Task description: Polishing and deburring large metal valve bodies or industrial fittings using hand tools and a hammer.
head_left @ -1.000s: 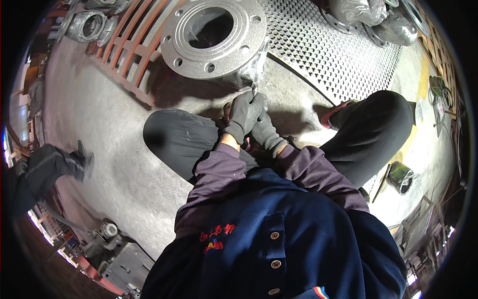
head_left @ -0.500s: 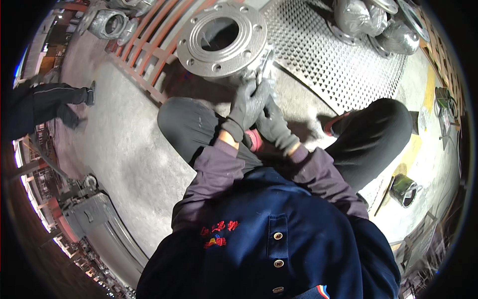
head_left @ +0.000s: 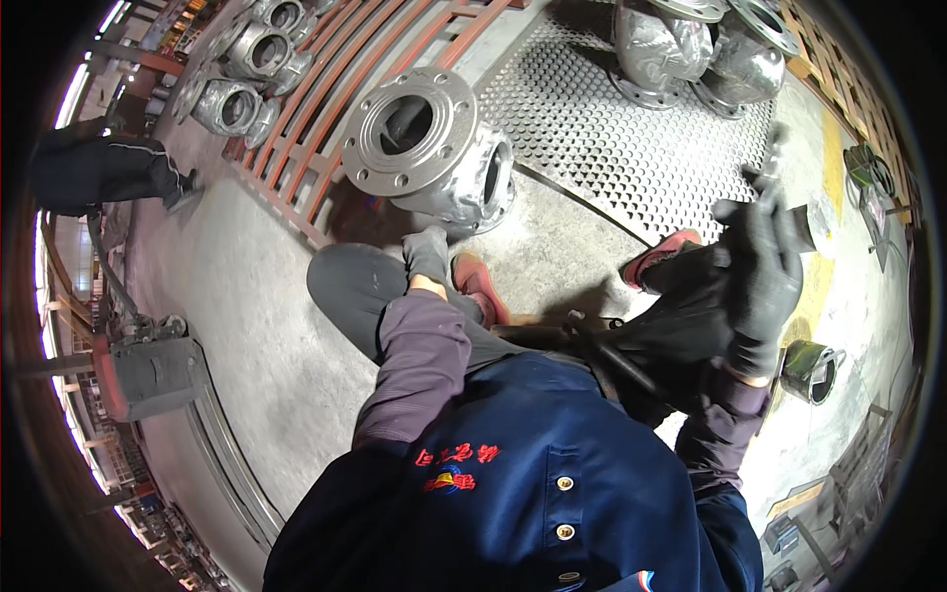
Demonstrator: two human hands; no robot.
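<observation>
A metal valve body stands in front of me, its round flange with a ring of bolt holes facing up. A side opening faces right. My left hand, in a grey glove, is closed close below the valve's lower edge, by my knee; its fingertips are hidden, and whether it touches the metal is unclear. Off to the right, my gloved right hand is raised above my knee. Its fingers look curled but are smeared by motion. Beyond them sticks up a blurred grey shape that I cannot make out.
A perforated metal plate bears wrapped metal valve bodies. An orange slatted rack lies behind the valve, with more castings beyond. A dark cylindrical part is at right. A person walks at left.
My hands have come apart from their joined grip at the valve's side. The right swung far to the right; the left dropped left and nearer. My view has shifted, showing more of the valve.
</observation>
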